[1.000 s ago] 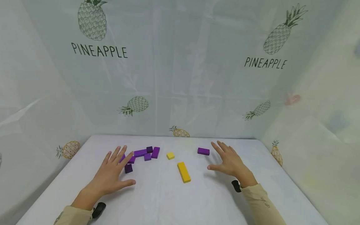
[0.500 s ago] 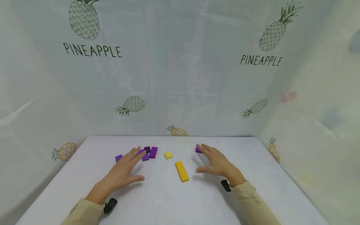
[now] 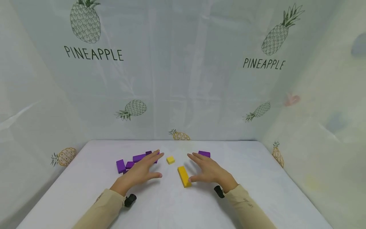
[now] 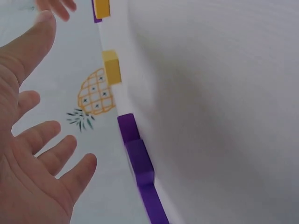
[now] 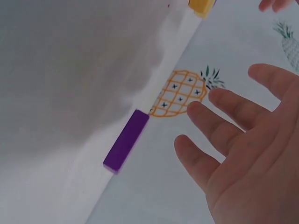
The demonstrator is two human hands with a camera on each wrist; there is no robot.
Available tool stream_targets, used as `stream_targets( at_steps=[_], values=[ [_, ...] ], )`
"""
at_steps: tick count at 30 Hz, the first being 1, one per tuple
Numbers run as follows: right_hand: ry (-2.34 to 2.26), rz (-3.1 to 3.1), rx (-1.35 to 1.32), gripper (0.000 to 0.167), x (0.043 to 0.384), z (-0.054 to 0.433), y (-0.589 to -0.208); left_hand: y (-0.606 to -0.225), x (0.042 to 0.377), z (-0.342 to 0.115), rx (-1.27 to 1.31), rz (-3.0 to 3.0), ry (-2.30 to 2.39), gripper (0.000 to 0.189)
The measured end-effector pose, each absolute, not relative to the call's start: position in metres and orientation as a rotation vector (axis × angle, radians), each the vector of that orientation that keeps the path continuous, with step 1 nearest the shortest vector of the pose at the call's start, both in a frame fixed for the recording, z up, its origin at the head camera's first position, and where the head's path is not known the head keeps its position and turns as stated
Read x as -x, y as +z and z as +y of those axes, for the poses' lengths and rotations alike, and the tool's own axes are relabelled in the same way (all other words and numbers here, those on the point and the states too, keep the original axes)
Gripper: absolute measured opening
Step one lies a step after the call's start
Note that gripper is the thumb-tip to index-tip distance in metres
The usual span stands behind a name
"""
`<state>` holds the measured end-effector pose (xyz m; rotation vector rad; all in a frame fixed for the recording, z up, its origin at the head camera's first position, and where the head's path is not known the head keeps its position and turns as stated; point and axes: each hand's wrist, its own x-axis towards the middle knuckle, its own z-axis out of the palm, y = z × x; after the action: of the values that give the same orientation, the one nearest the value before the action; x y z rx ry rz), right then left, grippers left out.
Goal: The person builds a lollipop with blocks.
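Note:
My left hand (image 3: 140, 171) hovers over the left-middle of the table, fingers spread and holding nothing. Behind and beside it lie several purple blocks, among them a purple block (image 3: 121, 166) at the far left and a long one (image 3: 138, 158); the hand hides part of the group. My right hand (image 3: 210, 170) hangs above the table with its fingers extended, its thumb overlapping the near end of a long yellow block (image 3: 183, 175) in the head view. Past its fingers lies a lone purple block (image 5: 126, 142). Between both hands sits a small yellow block (image 3: 170, 160).
The white table (image 3: 171, 210) ends at a back edge against a hanging sheet (image 3: 183, 79) printed with pineapples. Similar sheets enclose the left and right sides. A black wrist device (image 3: 130, 200) is on the left wrist, another black device (image 3: 219, 191) on the right.
Both hands have moved inward toward each other, the left going right and the right going left. The blocks stay where they were on the table; the head view has shifted slightly.

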<state>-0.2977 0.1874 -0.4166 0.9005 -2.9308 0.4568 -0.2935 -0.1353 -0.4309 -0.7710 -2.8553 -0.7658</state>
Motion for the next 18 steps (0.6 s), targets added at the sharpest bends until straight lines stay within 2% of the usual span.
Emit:
stream_targets(
  at_steps=[11, 18],
  values=[
    [0.447, -3.016, -0.901, 0.099, 0.302, 0.170, -0.423, -0.430, 0.319, -0.119, 0.743, -2.938, -0.858, 0.078],
    [0.473, -2.992, -1.011, 0.099, 0.302, 0.163, -0.425, -0.433, 0.339, -0.111, 0.782, -2.965, -0.864, 0.073]
  ],
)
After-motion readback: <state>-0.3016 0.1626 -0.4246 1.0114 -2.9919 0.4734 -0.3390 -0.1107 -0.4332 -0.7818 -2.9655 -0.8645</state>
